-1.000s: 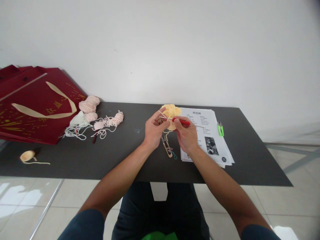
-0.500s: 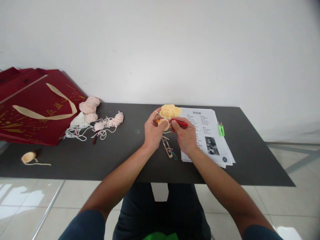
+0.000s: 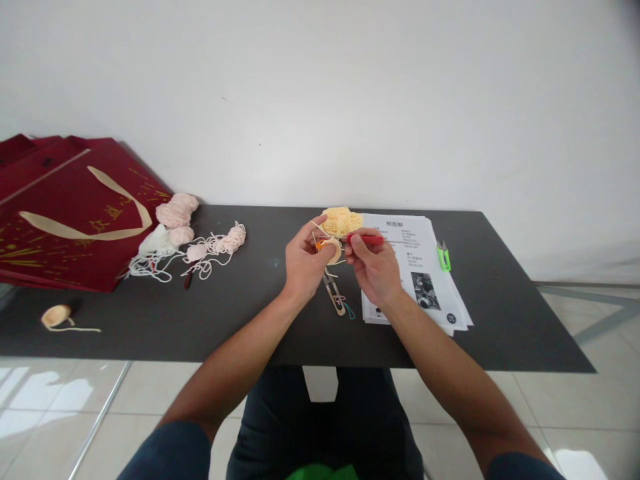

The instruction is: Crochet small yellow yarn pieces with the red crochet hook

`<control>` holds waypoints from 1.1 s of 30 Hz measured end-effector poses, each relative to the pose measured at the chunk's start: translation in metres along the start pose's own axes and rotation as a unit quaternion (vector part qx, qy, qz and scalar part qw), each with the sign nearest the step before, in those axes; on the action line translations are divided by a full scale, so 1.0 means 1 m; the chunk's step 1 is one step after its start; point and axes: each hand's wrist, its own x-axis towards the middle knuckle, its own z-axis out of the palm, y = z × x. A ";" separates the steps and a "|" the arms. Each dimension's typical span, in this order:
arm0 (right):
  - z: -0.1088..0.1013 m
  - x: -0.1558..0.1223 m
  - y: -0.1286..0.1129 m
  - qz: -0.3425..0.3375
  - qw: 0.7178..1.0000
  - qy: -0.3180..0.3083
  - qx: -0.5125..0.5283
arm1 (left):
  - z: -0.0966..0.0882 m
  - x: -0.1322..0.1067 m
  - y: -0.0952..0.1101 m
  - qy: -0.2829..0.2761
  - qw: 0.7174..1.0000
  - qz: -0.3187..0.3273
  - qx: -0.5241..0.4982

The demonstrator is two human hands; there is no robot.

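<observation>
My left hand (image 3: 306,261) is closed on a small cream-yellow crochet piece (image 3: 334,252), its round edge facing right. An orange bit, perhaps a stitch marker (image 3: 319,246), shows by the thumb. A strand of yarn runs over the left fingers. Between the fingers of my right hand (image 3: 373,267) is a red-handled crochet hook (image 3: 366,240), held level, its tip end close to the piece. Behind both hands lies a yellow yarn ball (image 3: 342,221). Below the piece rests a metal thread snipper (image 3: 333,296) with a teal loop.
Printed sheets (image 3: 425,260) lie right of my hands, with green-handled snips (image 3: 443,257) at their edge. Pink yarn (image 3: 177,210) and tangled white yarn (image 3: 155,260) sit left by a dark red bag (image 3: 75,220). A cream crocheted cup (image 3: 57,315) lies at far left.
My right hand has shifted slightly right, drawing the red-handled hook away from the piece and turning it closer to level. My left hand still holds the crochet piece in nearly the same place.
</observation>
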 end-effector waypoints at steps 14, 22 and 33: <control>-0.003 -0.004 0.000 0.048 0.998 -0.029 -0.021 | -0.005 0.002 0.000 0.000 0.999 0.027 -0.016; 0.002 -0.003 0.000 -0.013 0.999 -0.017 0.030 | -0.004 0.002 0.000 -0.011 1.000 0.015 -0.021; -0.002 0.000 -0.001 -0.030 0.998 -0.044 0.038 | -0.005 0.001 -0.002 -0.014 0.999 0.024 -0.019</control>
